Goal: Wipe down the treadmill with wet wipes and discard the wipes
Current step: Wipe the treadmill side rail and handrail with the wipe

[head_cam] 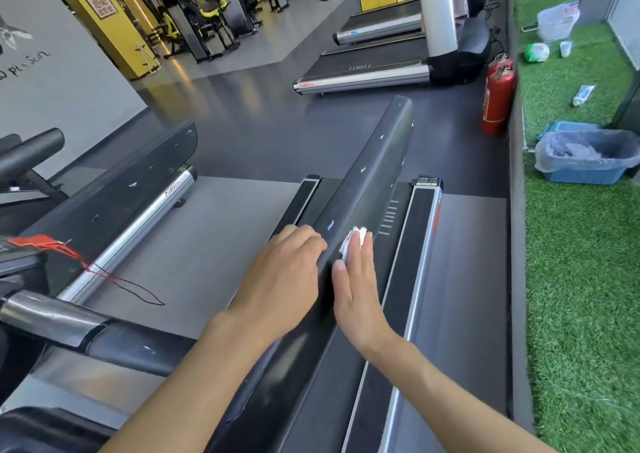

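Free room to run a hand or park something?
Handrail is bare from the wipe to its far end. Turf nearer than the blue bin is bare. Crowded: left hand beside right hand on the rail; clutter on turf beyond the bin.
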A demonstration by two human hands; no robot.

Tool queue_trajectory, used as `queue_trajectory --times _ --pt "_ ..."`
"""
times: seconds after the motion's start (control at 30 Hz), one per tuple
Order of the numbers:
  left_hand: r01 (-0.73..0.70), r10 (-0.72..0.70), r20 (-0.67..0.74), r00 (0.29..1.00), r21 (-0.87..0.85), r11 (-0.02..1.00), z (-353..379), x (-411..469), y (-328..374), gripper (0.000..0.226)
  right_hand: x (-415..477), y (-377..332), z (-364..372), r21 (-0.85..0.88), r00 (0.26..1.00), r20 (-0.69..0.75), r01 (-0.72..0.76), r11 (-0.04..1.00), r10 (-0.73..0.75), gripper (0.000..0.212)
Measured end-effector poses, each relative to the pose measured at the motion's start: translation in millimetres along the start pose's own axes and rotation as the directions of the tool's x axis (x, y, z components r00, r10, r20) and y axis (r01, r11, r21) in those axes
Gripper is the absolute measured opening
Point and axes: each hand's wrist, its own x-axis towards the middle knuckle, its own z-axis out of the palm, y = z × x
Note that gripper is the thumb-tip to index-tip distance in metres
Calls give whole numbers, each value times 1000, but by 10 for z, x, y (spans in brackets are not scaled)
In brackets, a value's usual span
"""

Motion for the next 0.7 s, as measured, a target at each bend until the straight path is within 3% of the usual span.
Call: queue_trajectory --times 0.2,0.33,0.57,0.7 --pt "76 -82 -45 996 -128 989 122 121 -6 53 -409 -71 25 -90 979 132 168 982 -155 57" --pt "73 -78 -38 996 -113 991 135 96 -20 52 226 23 -95 -33 1000 -1 -19 999 19 57" --pt "84 -89 -45 995 -102 991 133 101 10 51 -192 25 -44 -92 984 128 137 986 -125 60" --pt "79 -83 -47 995 -84 993 116 213 22 47 333 77 -169 -11 999 32 -25 1000 25 55"
